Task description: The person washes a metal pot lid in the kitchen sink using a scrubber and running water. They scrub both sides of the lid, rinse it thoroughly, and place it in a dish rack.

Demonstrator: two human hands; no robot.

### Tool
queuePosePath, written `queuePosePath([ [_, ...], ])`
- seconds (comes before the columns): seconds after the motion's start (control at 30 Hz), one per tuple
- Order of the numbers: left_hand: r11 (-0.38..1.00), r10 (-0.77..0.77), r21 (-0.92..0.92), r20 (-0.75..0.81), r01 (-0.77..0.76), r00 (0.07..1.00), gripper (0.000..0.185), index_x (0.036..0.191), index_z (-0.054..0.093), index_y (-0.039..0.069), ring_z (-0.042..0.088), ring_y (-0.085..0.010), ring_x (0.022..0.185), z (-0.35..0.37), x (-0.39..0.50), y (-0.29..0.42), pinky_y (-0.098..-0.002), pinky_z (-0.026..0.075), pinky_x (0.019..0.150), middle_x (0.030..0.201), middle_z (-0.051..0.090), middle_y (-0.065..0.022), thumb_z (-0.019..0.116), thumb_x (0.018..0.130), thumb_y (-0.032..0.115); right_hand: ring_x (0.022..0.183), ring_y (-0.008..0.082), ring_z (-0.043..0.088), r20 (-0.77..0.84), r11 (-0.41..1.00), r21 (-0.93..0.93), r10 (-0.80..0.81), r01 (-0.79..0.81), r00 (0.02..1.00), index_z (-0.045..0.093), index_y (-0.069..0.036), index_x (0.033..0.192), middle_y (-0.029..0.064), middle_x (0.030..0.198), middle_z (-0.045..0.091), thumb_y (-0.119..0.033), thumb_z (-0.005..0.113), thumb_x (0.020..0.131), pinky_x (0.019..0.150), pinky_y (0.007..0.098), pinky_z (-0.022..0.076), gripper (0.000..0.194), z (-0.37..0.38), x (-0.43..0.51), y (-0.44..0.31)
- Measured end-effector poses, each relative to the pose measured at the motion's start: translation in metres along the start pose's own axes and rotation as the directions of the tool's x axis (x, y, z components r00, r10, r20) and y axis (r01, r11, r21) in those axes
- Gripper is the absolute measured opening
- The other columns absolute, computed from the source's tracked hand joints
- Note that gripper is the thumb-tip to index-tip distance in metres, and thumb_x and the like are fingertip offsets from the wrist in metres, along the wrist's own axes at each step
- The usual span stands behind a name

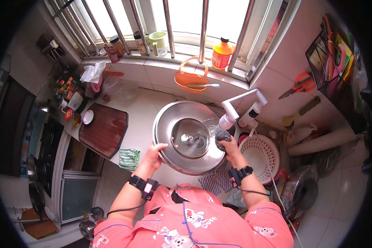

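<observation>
A large round metal lid with a glass centre [166,116] lies before me, its inner or outer side not clear. My left hand [154,156] grips its lower left rim, thumb over the edge. In my right hand [231,148] is a dark grey steel wool scourer [222,136], held at the lid's right edge, just below the spout of a white faucet [228,120]. Water shows on the metal near the scourer. Both wrists wear black straps with small devices.
Left on the counter are a dark wooden cutting board [104,130], a small white dish [88,117] and a green-white cloth [129,157]. A white plastic colander [259,158] stands at right. An orange hanging basket [189,81] holds a toothbrush. A bright orange bottle [221,54] stands on the windowsill.
</observation>
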State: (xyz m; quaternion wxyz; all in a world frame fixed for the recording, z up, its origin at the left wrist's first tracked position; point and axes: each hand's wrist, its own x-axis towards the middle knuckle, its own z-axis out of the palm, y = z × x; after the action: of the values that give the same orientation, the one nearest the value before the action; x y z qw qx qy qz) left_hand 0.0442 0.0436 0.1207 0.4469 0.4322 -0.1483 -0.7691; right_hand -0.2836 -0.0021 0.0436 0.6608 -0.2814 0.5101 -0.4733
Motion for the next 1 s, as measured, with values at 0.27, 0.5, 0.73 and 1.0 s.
queuePosePath([
  [0.27,0.995,-0.007,-0.095,-0.097,-0.003,0.995,0.040,0.119,0.050,-0.005,0.063,-0.0275,0.098,-0.022,0.011,-0.085,-0.0401,0.055,0.083,0.109,0.060,-0.0159,0.058,0.080,-0.005,0.086,0.0195,0.059,-0.309,0.918,-0.385,-0.228,0.098,0.923,0.050,0.003,0.106,0.0115,0.095,0.060,-0.003,0.066,0.069,0.079,0.0320,0.0469,0.041,0.008,-0.043,0.014],
  [0.5,0.982,-0.169,-0.085,-0.010,0.167,0.986,0.037,0.119,0.050,-0.008,0.063,-0.0280,0.098,-0.038,0.028,-0.105,-0.0386,0.052,0.090,0.111,0.061,-0.0177,0.054,0.082,-0.009,0.085,0.0195,0.057,-0.359,0.794,-0.569,-0.474,0.214,0.804,0.045,0.002,0.110,0.0120,0.096,0.058,-0.006,0.071,0.072,0.078,0.0320,0.0472,0.047,-0.002,-0.085,0.026],
  [0.73,0.994,-0.113,0.024,0.079,0.111,0.990,0.030,0.110,0.058,-0.004,0.066,-0.0242,0.090,-0.014,0.043,-0.088,-0.0379,0.055,0.082,0.101,0.065,-0.0135,0.059,0.079,-0.007,0.087,0.0158,0.056,-0.433,0.858,-0.418,-0.477,0.298,0.765,0.044,-0.002,0.112,0.0069,0.099,0.058,-0.002,0.070,0.075,0.078,0.0286,0.0465,0.046,-0.027,-0.087,0.044],
  [1.0,0.968,0.106,0.230,-0.022,-0.098,0.994,0.024,0.099,0.058,-0.002,0.065,-0.0195,0.073,0.008,0.042,-0.035,-0.0319,0.055,0.065,0.087,0.064,-0.0090,0.059,0.076,-0.007,0.088,0.0159,0.057,-0.359,0.969,0.077,-0.194,0.236,0.913,0.047,-0.002,0.111,0.0075,0.101,0.059,0.002,0.066,0.078,0.079,0.0291,0.0465,0.038,-0.012,-0.045,0.064],
])
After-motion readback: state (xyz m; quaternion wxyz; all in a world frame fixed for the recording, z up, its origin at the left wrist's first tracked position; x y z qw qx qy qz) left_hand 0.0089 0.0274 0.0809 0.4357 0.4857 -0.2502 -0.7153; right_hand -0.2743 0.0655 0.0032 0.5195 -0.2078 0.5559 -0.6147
